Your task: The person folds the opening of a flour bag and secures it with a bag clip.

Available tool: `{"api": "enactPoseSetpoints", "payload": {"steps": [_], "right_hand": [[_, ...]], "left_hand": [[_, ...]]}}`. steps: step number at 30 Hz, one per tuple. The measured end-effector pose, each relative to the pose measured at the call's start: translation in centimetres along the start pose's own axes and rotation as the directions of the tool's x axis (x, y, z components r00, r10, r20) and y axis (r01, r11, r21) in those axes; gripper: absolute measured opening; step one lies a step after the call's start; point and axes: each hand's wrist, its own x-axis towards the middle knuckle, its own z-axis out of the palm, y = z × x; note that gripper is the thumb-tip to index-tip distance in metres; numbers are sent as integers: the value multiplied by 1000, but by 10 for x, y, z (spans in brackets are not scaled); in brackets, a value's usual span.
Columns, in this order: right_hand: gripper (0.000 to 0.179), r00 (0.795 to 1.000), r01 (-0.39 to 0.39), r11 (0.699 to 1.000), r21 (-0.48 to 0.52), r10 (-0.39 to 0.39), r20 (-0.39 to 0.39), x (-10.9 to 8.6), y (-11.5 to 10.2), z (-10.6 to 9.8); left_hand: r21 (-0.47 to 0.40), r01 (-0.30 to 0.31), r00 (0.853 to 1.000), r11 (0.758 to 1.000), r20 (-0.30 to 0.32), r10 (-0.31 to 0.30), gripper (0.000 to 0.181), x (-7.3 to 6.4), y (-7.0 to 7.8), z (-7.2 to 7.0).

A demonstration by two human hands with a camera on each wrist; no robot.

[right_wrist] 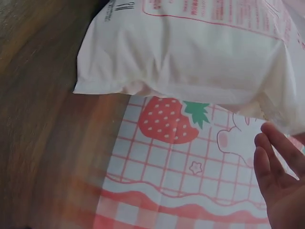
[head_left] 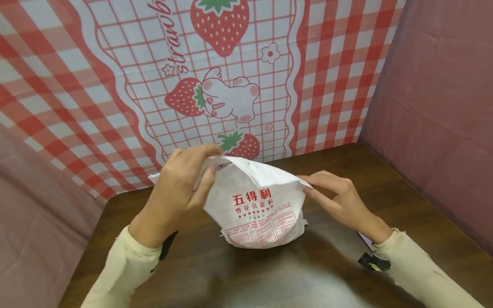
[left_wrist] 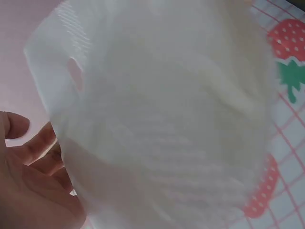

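Note:
A white flour bag point(head_left: 254, 214) with red print stands on the brown table, its upper part spread between both hands. At its upper left edge, my left hand point(head_left: 185, 175) holds the bag, fingers over the top and thumb in front. In the left wrist view the bag's pale sheet point(left_wrist: 167, 119), with a slot near its corner, hides some fingertips of the left hand point(left_wrist: 38, 176). My right hand point(head_left: 335, 194) pinches the upper right corner between thumb and fingers. The right wrist view shows the right hand's fingers point(right_wrist: 279, 157) right at the bag's edge point(right_wrist: 181, 62).
Behind the table point(head_left: 185, 282) hangs a strawberry-patterned checked cloth point(head_left: 335, 77). Pink cloth walls point(head_left: 435, 98) stand on the left and right. Part of a purple item point(head_left: 365, 240) shows beside the right wrist, near a black wrist device point(head_left: 373, 262).

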Motion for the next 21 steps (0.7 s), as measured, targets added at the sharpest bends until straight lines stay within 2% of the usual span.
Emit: {"api": "enactPoseSetpoints", "payload": {"steps": [2,4,7,11,14,21], "right_hand": [[41,999,-38,998,56,36,35,0,0,-1],[36,994,-86,992,93,79,69,0,-1,-2],[29,979,-191,973,128,178,103,0,-3,0],[28,952,-300,944,138,287,105,4,-6,3],[24,952,-303,945,124,293,95,8,-7,7],[26,965,-258,960,110,251,70,12,-6,11]], "left_hand": [[0,-4,1000,1000,17,4,42,4,6,2],[6,16,999,1000,46,-17,45,8,11,4],[19,54,995,998,78,-56,43,11,15,8],[27,93,990,995,104,-96,45,11,13,9],[38,99,988,994,115,-102,45,9,12,8],[64,79,983,995,163,-88,33,5,10,3]]}}
